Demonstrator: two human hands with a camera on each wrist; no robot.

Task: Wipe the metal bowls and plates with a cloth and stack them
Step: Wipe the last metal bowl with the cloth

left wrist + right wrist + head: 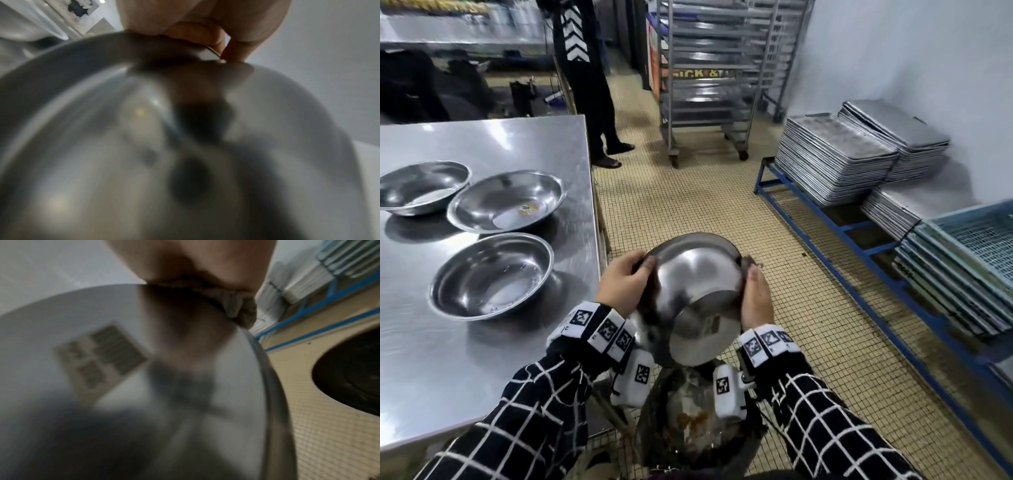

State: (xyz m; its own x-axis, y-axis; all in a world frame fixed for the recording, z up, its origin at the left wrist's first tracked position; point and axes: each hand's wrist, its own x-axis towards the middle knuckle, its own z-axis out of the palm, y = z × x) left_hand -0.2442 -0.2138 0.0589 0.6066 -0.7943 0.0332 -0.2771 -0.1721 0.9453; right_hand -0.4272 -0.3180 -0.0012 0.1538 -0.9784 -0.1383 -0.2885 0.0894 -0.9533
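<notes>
Nearest, at six o'clock in the head view: a dark-lined bin (698,428) on the tiled floor, under two checked sleeves. Just above it, a metal bowl (698,291) held in the air, tipped with its outer base toward the camera, a label (98,356) stuck on that base. At its nine o'clock edge, the left hand (623,284), fingers curled over the rim, thumb on the outside (rim pinched, per the left wrist view). At its three o'clock edge, the right hand (756,301), curled round the rim with a grey-brown cloth (236,308) pressed between palm and metal.

Further off, at nine to ten o'clock: a steel table (482,377) bearing three more bowls, upright and apart, the near bowl (491,275), the middle bowl (506,205) with a sticker inside, the far bowl (422,192) at the left edge.

At two to three o'clock: stacked baking trays (835,161) on a blue low rack (859,233). Farthest, at twelve o'clock: a wheeled tray trolley (709,78) and, at eleven, a standing person's dark legs (592,92).
</notes>
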